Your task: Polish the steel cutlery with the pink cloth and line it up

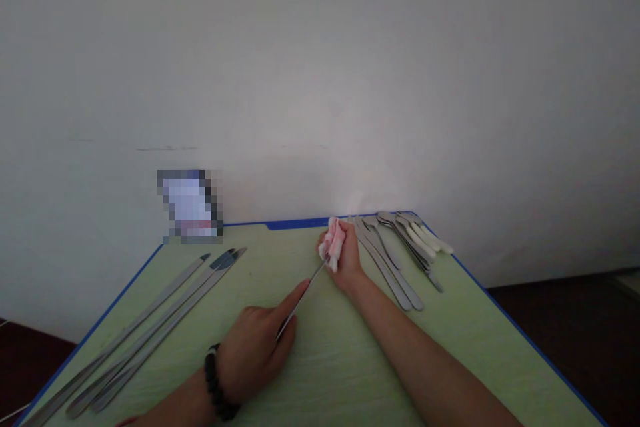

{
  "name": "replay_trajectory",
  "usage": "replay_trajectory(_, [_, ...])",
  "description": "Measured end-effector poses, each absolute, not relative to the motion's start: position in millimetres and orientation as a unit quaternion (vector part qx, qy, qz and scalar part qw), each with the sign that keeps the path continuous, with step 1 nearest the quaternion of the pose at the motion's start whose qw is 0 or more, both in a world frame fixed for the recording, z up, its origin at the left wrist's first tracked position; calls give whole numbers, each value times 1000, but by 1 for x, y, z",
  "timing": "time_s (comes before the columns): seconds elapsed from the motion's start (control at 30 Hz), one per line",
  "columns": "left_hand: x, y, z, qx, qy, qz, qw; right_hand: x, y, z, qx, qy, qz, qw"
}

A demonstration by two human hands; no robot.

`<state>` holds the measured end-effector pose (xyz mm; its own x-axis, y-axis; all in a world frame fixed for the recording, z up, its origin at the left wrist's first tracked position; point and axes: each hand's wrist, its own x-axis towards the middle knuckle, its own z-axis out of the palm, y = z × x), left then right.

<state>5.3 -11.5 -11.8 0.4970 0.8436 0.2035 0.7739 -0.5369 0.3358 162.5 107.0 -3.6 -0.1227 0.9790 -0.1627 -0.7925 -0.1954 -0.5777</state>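
Observation:
My left hand [257, 347] is closed around the handle end of a long metal utensil [303, 300], index finger stretched along it. My right hand [343, 257] is closed on a pink and white cloth [334, 243] wrapped round the far end of that same utensil. The utensil runs diagonally between both hands, just above the pale green table [325, 360]. A dark bead bracelet [215, 383] sits on my left wrist.
Several long metal utensils [155, 320] lie in a row at the left of the table. Another pile of metal cutlery [400, 247], some with white handles, lies at the far right by the wall. A blurred-out small object [190, 207] stands at the far left edge.

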Motion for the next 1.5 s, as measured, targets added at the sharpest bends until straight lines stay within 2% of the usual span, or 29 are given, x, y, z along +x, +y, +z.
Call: replay_trajectory(1.5, [5,-11,-13,861,468,175,96,162,107,-4,-265,-184,728,605])
